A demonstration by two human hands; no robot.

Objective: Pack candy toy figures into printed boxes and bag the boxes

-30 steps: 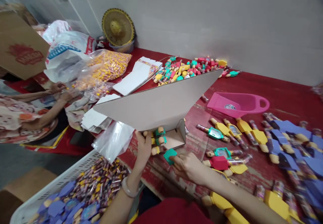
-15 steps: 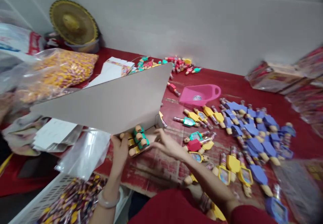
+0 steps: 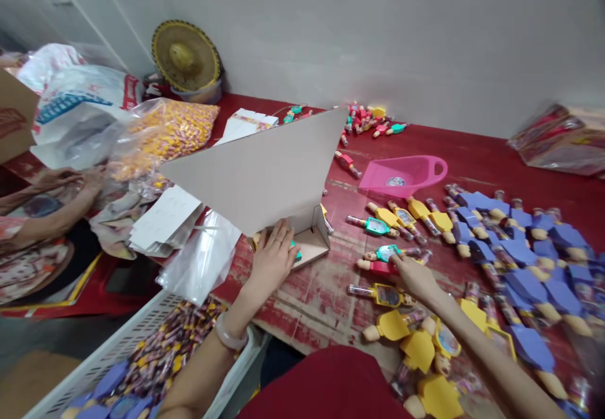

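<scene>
A grey-white cardboard display box [image 3: 316,252] with a tall raised panel lies on the table in front of me. My left hand [image 3: 271,252] rests over its left part, fingers stretched flat on the toys inside; most of these are hidden, with a bit of a green one showing. At the right, my right hand [image 3: 418,277] has its fingers brought together on a green paddle-shaped candy toy [image 3: 387,253] with a clear tube. Beneath that hand lies a red toy [image 3: 378,267]. Several yellow toys [image 3: 393,325] lie close by.
Purple toys [image 3: 524,286] spread over the right side. A pink scoop [image 3: 404,175] lies behind them. A white crate [image 3: 101,378] of candy tubes stands at lower left, near plastic bags [image 3: 201,258] and flat cards [image 3: 165,220]. Another person's hands [image 3: 70,183] are at far left.
My right hand has left the box and moved right to the loose toys. My left hand has moved from the box's edge onto the toys inside. The view has turned left.
</scene>
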